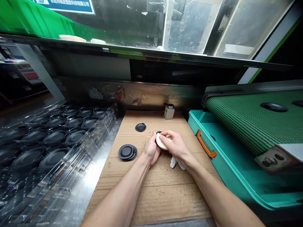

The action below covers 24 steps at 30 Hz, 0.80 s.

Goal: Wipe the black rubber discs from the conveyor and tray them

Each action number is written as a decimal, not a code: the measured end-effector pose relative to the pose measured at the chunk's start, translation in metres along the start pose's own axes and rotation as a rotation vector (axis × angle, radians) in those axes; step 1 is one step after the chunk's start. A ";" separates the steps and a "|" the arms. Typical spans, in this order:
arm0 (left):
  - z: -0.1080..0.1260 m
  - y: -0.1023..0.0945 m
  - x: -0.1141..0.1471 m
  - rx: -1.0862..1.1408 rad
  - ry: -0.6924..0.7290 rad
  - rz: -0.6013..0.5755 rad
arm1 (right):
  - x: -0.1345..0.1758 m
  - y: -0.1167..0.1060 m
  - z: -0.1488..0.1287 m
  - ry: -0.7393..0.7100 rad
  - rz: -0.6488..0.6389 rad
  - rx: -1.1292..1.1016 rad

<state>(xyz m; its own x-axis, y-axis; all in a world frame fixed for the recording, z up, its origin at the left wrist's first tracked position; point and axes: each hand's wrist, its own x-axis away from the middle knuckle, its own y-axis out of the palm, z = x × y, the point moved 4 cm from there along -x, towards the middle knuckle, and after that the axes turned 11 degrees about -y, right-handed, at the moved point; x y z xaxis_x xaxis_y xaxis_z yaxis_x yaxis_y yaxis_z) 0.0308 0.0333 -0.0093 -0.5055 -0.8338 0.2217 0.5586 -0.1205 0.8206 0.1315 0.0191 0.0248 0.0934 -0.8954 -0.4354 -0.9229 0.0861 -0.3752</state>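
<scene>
Above the middle of the cardboard sheet (pixel 156 192), my two hands meet. My left hand (pixel 151 148) is closed around the edge of a black round lid (pixel 159 132), of which only a sliver shows. Pressed over that lid is a cream-coloured round pad (pixel 162 142), pinched in my right hand (pixel 176 144) with the thumb on top. To the left lie a small stack of black round lids (pixel 127 152) and, farther back, a single black lid (pixel 140 127). A crumpled white cloth (pixel 174 162) sits partly under my right wrist.
A small dispenser bottle (pixel 169 112) stands at the cardboard's back. Clear plastic trays (pixel 78 154) of black lids fill the left. On the right, a teal bin (pixel 227 167) with an orange handle sits below a green conveyor belt (pixel 246 116) carrying black discs. A metal shelf (pixel 146 53) crosses overhead.
</scene>
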 end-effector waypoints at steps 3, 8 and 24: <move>0.001 -0.002 0.003 -0.002 -0.020 0.049 | 0.000 -0.003 -0.003 0.037 -0.181 0.016; -0.001 -0.002 0.001 -0.019 -0.011 0.080 | -0.001 -0.020 -0.005 0.036 -0.183 0.238; -0.002 -0.005 -0.004 -0.031 0.002 0.145 | -0.002 -0.014 -0.005 -0.082 -0.188 0.272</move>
<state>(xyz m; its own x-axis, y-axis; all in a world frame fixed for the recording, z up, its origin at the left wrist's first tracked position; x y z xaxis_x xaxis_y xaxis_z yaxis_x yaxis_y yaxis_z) 0.0313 0.0361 -0.0153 -0.4171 -0.8447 0.3354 0.6455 -0.0155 0.7636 0.1425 0.0177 0.0354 0.2920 -0.8697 -0.3980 -0.7545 0.0463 -0.6547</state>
